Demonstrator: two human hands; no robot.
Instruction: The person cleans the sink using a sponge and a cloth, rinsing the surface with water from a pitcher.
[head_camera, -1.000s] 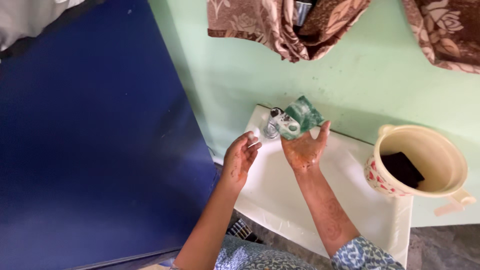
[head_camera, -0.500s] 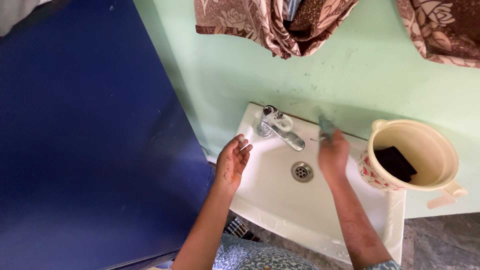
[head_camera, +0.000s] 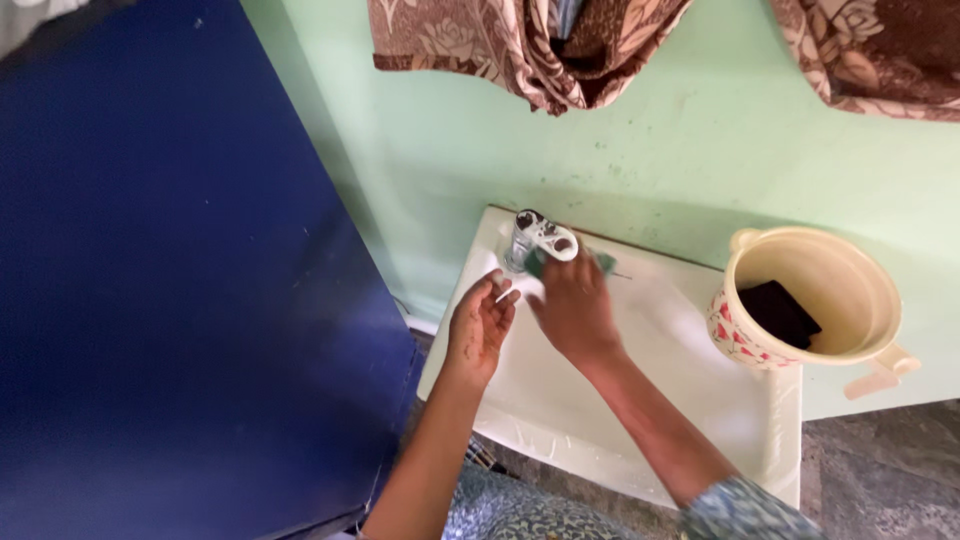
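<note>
One green scrubber (head_camera: 600, 262) pinched in right hand (head_camera: 575, 310) at one tap (head_camera: 535, 240); left hand (head_camera: 480, 325) spread.

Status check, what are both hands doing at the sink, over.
Right hand presses green scrubber against tap. Left hand open, empty, at white sink rim beside it. Cream jug stands on the sink's right, clear of both hands.

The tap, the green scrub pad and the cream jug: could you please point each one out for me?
tap (head_camera: 540, 238), head view, on its chrome top.
green scrub pad (head_camera: 603, 262), head view, on the edge showing past the right hand.
cream jug (head_camera: 872, 300), head view, on its inner wall.
</note>
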